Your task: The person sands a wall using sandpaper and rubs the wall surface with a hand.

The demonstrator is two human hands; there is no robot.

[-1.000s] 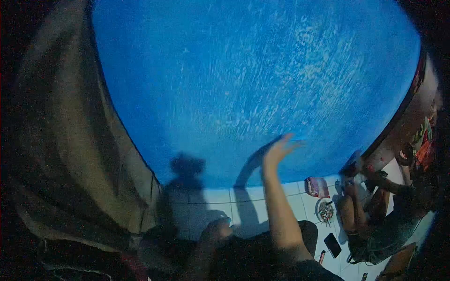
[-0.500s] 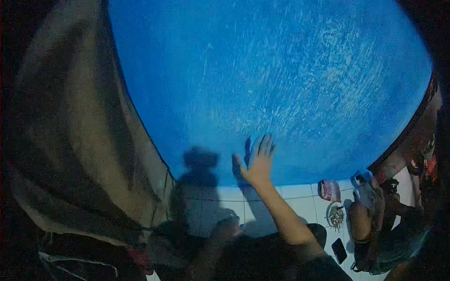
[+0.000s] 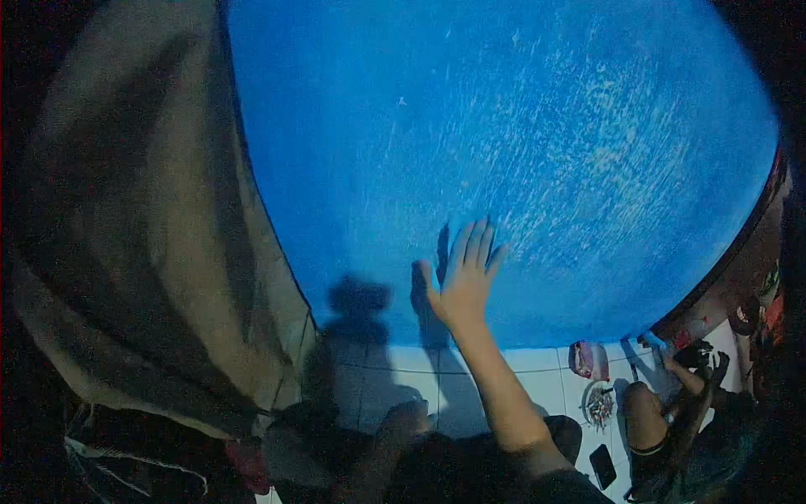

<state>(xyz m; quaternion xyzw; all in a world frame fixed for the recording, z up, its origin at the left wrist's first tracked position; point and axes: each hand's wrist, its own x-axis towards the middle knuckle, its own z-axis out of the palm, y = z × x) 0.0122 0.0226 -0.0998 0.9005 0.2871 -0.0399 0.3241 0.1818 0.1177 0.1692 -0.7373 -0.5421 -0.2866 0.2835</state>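
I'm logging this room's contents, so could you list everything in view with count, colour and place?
Scuffed painted wall: one, blue with whitish marks, ahead.
Large draped cloth: one, grey-brown, left.
Flat tiles: several, white, below the wall.
Small packet: one, pink and white, near the wall's foot.
Round dish of small stubs: one, pale, just nearer than the packet.
Rectangular phone: one, black, lower right.
Crumpled fabric: one, red, lower left.
Other person: one, dark clothing, right.
Left hand: one, shadowed, low centre, contents unclear.
Right hand: one, lit, fingers spread before the wall, contact unclear.
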